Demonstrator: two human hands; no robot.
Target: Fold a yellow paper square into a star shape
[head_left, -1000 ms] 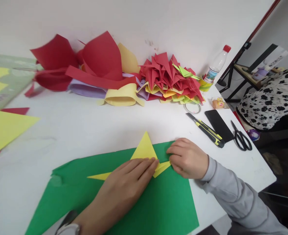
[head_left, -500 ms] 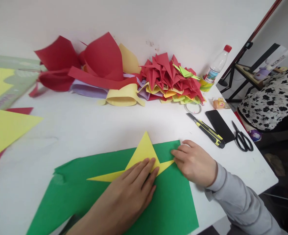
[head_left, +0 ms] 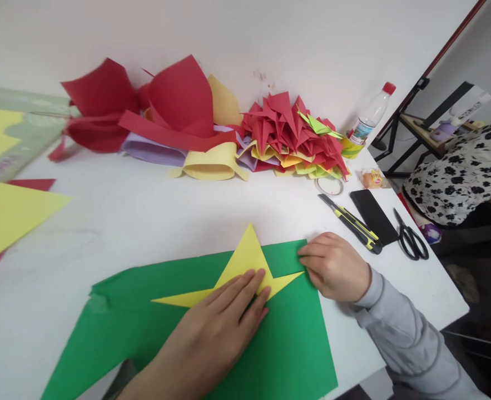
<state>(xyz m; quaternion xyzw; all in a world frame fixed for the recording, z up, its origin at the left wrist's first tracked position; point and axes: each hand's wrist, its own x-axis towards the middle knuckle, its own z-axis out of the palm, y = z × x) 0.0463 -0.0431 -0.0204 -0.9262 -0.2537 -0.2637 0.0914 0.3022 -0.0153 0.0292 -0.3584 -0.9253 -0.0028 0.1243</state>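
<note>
A yellow folded paper (head_left: 245,253) with a tall peak and two thin side points lies on a large green paper sheet (head_left: 291,333). My left hand (head_left: 212,328) rests over its lower middle, fingers stretched out flat and pressing on it. At the green sheet's upper right edge is my right hand (head_left: 332,266), its fingers curled and pressed together just right of the yellow paper's right point. Whatever those fingertips may pinch is hidden. The green sheet's left end is creased, and its lower part is covered by my left forearm.
Red, purple and yellow paper shapes (head_left: 182,103) and folded red pieces (head_left: 282,122) line the wall. A bottle (head_left: 368,119), tape roll (head_left: 329,185), utility knife (head_left: 351,225), black phone-like slab (head_left: 374,216) and scissors (head_left: 412,238) sit right. Yellow sheets (head_left: 15,216) lie left; a person (head_left: 466,178) is beyond the table.
My right hand has shifted slightly right and up, off the yellow paper's right point, which now shows whole. My left hand stays flat on the yellow paper. The view has moved slightly.
</note>
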